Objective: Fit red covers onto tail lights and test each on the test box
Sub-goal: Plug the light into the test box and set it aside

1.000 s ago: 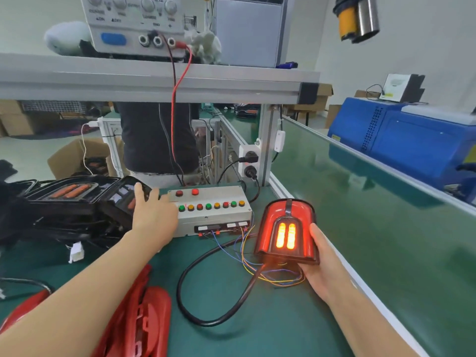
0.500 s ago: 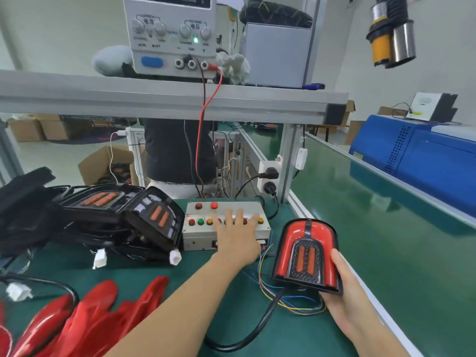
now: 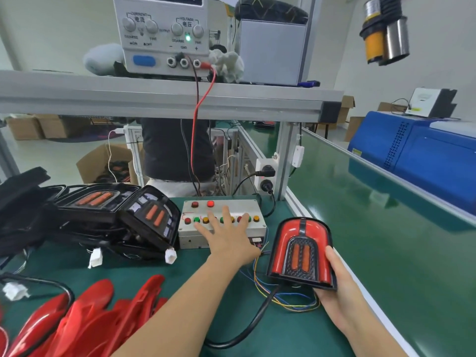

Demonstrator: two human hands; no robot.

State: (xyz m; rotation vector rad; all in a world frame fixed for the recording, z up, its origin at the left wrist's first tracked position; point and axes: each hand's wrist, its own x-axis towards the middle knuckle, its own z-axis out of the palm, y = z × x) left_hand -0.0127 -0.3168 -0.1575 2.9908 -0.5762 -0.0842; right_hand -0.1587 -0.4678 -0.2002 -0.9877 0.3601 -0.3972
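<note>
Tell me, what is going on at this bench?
A person is testing a tail light that already wears its red cover. The right hand holds it upright at the bench edge, its cable running back toward the test box. The left hand lies spread over the box's row of buttons. The lamp looks unlit right now. Bare lights are piled to the left, loose covers in front.
</note>
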